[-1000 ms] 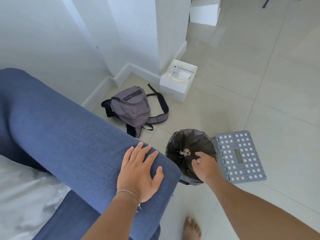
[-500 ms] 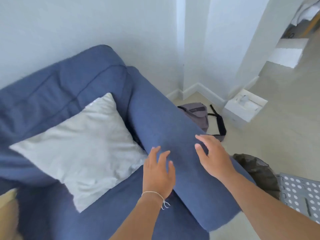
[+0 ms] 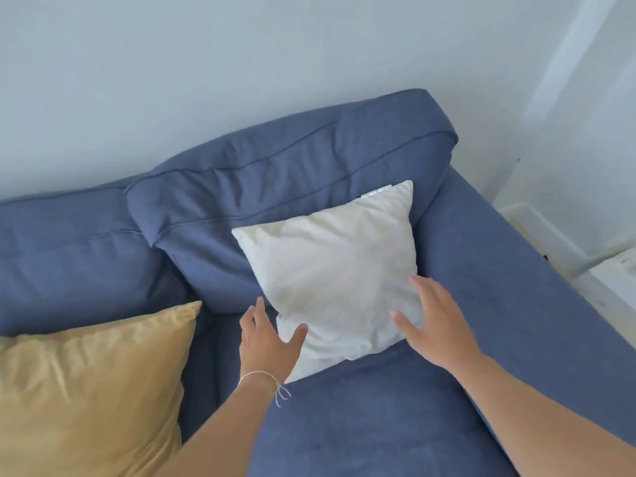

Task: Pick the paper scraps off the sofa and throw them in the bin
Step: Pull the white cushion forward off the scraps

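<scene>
1. Blue sofa (image 3: 361,425) fills pretty much everything, seat cushion closest, plain pale wall (image 3: 241,63) behind it.
2. Down at the near left there's a yellow pillow (image 3: 86,390) lying on the seat.
3. Left hand (image 3: 266,342) has a thin string bracelet (image 3: 265,376) on the wrist. Fingers spread wide, holding nothing, thumb right at the lower left edge of the white pillow (image 3: 334,270).
4. Right hand (image 3: 430,325) is also splayed and empty, fingertips on or just over the white pillow's lower right corner. Can't tell if it's actually pressing.
5. White pillow leans tilted against the back cushion (image 3: 275,166), tucked beside the armrest (image 3: 516,287).
6. Paper scraps: can't spot any on the sofa from here. Bin isn't visible either.
7. Far right past the armrest, a bit of white skirting (image 3: 537,228) and floor.
</scene>
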`<state>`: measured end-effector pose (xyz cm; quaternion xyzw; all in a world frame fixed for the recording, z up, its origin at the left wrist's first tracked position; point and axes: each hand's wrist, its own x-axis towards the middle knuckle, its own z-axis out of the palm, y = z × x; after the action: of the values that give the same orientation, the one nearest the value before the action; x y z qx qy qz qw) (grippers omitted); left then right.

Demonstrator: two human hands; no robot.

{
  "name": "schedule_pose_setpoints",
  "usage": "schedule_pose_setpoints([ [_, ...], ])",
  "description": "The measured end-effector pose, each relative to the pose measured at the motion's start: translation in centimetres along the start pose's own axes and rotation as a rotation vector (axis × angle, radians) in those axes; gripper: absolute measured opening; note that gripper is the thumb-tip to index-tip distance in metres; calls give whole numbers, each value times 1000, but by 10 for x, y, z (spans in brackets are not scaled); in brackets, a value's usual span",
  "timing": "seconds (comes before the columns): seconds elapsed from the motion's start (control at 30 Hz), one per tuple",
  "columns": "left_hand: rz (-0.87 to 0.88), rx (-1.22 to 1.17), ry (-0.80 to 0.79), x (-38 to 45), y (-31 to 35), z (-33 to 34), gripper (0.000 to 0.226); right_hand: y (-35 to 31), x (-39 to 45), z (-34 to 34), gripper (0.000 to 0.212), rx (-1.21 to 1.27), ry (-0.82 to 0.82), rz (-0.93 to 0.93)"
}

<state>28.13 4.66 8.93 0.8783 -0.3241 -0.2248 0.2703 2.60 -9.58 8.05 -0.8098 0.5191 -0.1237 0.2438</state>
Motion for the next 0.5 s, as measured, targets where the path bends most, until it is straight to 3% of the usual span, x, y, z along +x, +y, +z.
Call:
schedule_pose_setpoints([
  [0.07,-64,-70,-84,14,-1,1,108,-31,22,10,97,225,-20,126],
  [0.17,-59,-121,-155,37,0,9,107,-46,55,18,125,367,-29,292],
  [0.3,-109,-271,-190,63,1,22,117,-23,81,30,137,456,40,400],
  [0.37,-132,-409,-187,69,-4,27,105,-8,83,31,133,532,9,387],
  [0.5,-94,-516,-233,55,-3,42,57,-12,72,38,91,589,-81,185],
])
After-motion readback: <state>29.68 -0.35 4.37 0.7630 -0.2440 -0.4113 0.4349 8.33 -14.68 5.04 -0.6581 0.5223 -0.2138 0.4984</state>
